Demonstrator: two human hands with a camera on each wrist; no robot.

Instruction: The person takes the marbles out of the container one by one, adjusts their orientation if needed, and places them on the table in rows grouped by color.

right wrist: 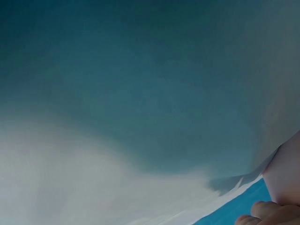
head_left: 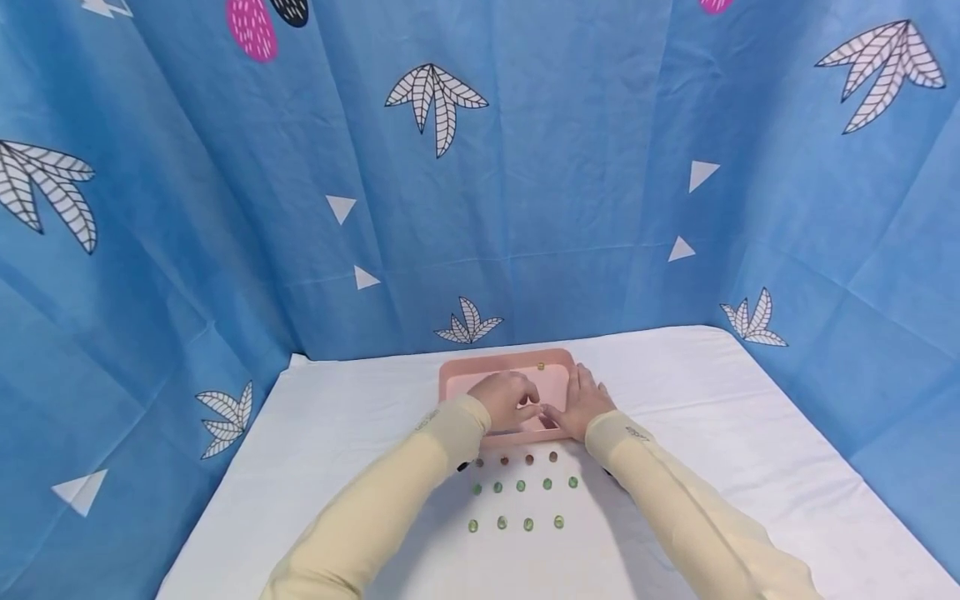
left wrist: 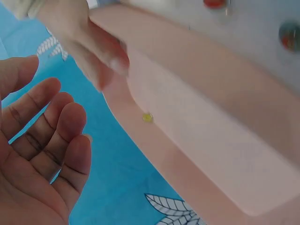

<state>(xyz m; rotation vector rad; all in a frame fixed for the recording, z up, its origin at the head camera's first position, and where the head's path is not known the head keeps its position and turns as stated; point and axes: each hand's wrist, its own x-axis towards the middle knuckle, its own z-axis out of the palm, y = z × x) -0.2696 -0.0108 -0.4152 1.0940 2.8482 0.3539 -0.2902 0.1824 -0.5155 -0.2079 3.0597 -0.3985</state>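
Note:
A shallow pink tray (head_left: 495, 362) lies near the far edge of the table. Inside it, by the far wall toward the right, is a small yellow glass bead (head_left: 541, 366), which the left wrist view shows as well. My left hand (head_left: 504, 398) hovers over the tray, its fingers loosely bent and apart from the thumb; nothing shows between them in the left wrist view. With the thumb on the inside and the fingers outside, my right hand (head_left: 583, 407) holds the tray's right wall. Only some bent fingers (right wrist: 267, 213) appear in the right wrist view.
In front of the tray, glass beads lie in rows: reddish-brown ones (head_left: 529, 459), green ones (head_left: 521, 486) and paler green ones (head_left: 528, 524). A white cloth (head_left: 360, 433) covers the table. Blue printed curtain (head_left: 570, 167) hangs behind and at both sides.

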